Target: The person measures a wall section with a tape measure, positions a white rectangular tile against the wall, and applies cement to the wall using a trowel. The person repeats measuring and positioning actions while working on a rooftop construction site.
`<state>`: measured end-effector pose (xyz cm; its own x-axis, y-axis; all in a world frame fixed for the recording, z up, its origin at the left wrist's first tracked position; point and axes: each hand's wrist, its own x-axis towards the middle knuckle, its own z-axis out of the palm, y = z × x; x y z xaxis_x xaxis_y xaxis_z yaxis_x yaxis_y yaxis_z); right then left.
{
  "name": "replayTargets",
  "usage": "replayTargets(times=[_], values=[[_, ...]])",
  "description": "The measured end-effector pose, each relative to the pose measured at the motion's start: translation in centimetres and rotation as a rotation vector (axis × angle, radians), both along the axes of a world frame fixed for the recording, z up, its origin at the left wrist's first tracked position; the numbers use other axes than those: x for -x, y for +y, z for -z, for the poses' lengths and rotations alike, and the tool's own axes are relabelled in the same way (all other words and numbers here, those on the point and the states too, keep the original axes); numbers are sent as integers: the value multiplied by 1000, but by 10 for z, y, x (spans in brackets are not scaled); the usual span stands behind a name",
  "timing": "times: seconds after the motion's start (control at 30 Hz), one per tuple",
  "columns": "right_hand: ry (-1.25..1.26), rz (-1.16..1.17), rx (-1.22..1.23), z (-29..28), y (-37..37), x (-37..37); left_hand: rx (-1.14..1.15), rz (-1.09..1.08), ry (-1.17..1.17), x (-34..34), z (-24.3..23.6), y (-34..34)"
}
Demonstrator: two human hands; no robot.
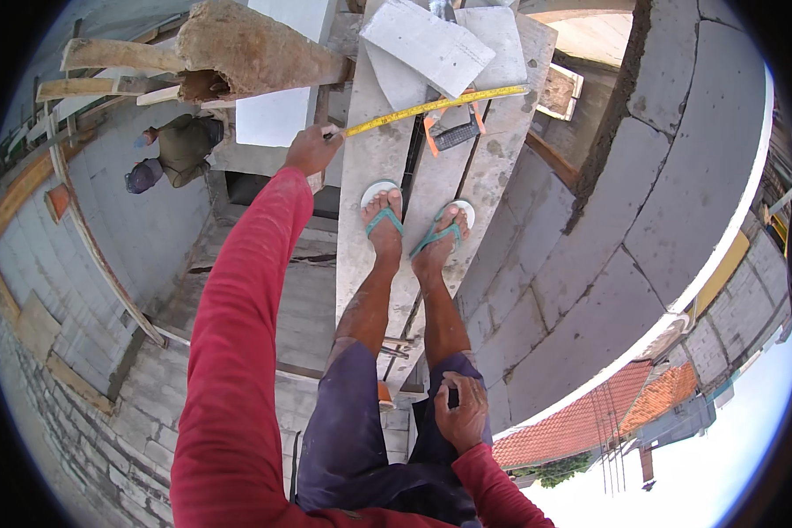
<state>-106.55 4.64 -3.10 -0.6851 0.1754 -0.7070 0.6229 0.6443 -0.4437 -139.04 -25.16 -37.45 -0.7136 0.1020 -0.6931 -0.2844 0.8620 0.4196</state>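
My left hand (pixel 315 150) is closed on the near end of a yellow measuring strip (pixel 414 110), which stretches right across the planks. My right hand (pixel 462 414) rests by my right thigh, fingers curled around a dark spot I cannot make out. Grey blocks (pixel 427 48) lie stacked on the plank platform (pixel 493 176), with a metal tool partly showing at their top edge. An orange-and-black tool (pixel 453 132) lies just below the strip. My feet, in teal flip-flops, stand on the planks.
A light block wall (pixel 642 220) curves along the right, with tiled roofs beyond. Rough timbers (pixel 264 62) and a white panel (pixel 273 119) are at upper left. Lower down on the left, another person (pixel 176 150) bends near a wall, above a lower level (pixel 150 405).
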Motion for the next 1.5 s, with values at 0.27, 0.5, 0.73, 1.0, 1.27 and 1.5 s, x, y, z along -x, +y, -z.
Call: replayTargets(times=[0.27,0.5,0.73,1.0,1.27,1.5], values=[[9,-11,5,-1,0,4,80,17,-14,8,-5,22],[-1,-20,2,0,1,0,24,-2,-21,1,-7,10],[11,-25,-7,3,-1,0,-133,-65,71,-28,-45,15],[48,-130,-11,0,7,26,-296,-308,-79,-121,-149,5],[13,-277,-7,-5,23,21,-243,-615,-229,-241,-276,-29],[39,-578,-21,-62,16,69,-315,-980,-319,-289,-360,-50]])
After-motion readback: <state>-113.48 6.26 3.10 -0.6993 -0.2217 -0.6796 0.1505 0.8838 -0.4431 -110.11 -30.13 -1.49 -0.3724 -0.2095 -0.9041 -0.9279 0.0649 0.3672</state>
